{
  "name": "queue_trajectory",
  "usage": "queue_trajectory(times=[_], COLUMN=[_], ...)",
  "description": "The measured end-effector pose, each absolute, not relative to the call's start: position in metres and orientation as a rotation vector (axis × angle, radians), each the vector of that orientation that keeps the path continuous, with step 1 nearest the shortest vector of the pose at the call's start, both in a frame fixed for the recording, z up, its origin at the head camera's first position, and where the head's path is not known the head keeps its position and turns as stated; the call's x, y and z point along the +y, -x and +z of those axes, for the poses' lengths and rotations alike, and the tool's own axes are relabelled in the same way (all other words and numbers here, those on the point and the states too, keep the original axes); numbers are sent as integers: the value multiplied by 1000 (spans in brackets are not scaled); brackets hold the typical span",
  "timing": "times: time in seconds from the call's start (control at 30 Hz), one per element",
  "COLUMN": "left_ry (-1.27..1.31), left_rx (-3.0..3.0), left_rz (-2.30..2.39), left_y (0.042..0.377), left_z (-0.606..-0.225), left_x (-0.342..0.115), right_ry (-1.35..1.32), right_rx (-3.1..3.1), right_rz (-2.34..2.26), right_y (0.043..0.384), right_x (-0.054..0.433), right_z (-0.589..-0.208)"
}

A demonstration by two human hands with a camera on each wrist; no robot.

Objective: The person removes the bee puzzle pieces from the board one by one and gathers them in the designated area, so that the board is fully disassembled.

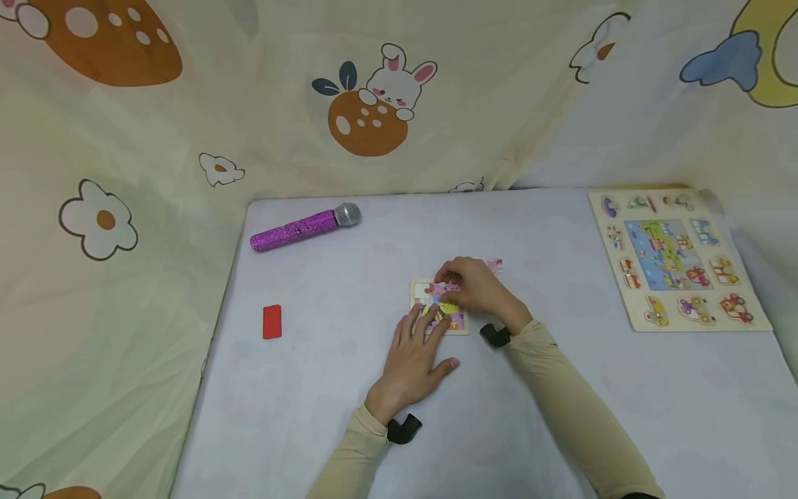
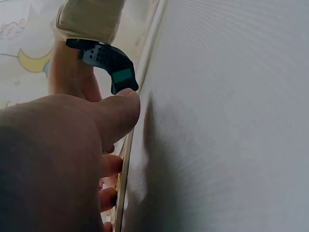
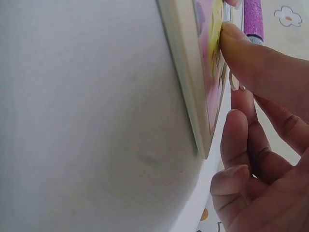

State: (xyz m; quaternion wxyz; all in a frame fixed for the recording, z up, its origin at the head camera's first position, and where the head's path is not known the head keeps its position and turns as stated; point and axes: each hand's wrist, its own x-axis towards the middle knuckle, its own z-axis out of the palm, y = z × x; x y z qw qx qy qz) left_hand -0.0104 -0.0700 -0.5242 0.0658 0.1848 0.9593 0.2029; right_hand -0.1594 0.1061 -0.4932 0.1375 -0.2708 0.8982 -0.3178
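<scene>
A small wooden jigsaw puzzle board (image 1: 412, 294) with a pink and yellow picture lies on the table. My left hand (image 1: 411, 364) rests its nearly straight fingers on the board's near left part, thumb spread to the side. Over the far part of the board, my right hand (image 1: 479, 287) pinches a puzzle piece (image 3: 234, 82) between thumb and fingers; the hand mostly hides it. Just beyond the right hand, a loose pink puzzle piece (image 1: 495, 265) lies on the table. In the left wrist view, the left thumb (image 2: 120, 113) blocks most of the board.
A purple glitter microphone (image 1: 299, 229) lies at the back left. Nearer on the left is a red block (image 1: 271, 321). A large wooden picture puzzle (image 1: 679, 322) lies at the right. Patterned cloth (image 1: 268, 90) hangs behind the table and along its left side.
</scene>
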Motion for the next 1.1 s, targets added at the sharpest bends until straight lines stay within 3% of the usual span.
queue_trajectory(times=[0.73, 1.1], left_ry=[-552, -531], left_rx=[2878, 2864], left_rz=[648, 652], left_y=[11, 11], left_z=[-526, -528], left_x=[-68, -69], right_ry=[818, 714], right_rx=[2590, 2580], right_rz=[-950, -1084], right_y=[153, 160], right_x=[111, 153], right_z=[-490, -488])
